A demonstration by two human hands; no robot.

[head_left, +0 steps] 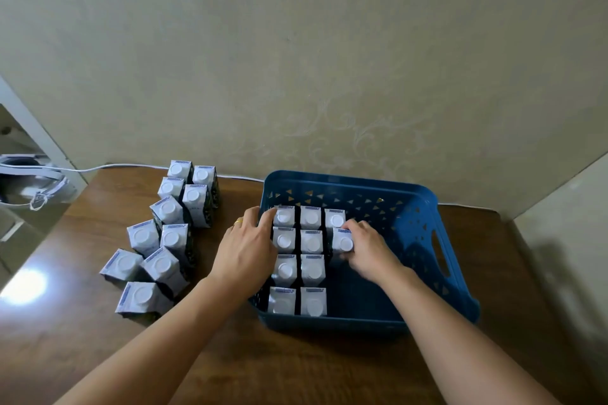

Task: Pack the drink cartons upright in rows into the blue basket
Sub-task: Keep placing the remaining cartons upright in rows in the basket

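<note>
Two bare forearms reach in from the near edge over a brown wooden table [230,368], one on each side. Just past them sits the blue basket [411,316], a perforated tub with a handle slot in its right wall. Its left half is filled with drink cartons standing upright in rows, white caps up: two full columns of four against the left wall, the nearest pair [297,301] right behind the front rim. The basket's right half shows only bare blue floor.

The left hand [245,251] lies over the basket's left rim, fingers spread loosely and resting against the tops of the far-left cartons; a gold ring [238,222] sits on one finger. It grips nothing that I can see. The right hand [368,248] is closed around a carton [342,241], holding it upright in the third column, just in front of the single carton [335,218] already standing at the back there.

To the left of the basket, on the table, a loose cluster of spare cartons [164,233] stands in a ragged double line running from near to far. Behind them a white cable [98,168] trails along the table's back edge, and a patterned beige wall [312,59] rises beyond.
</note>
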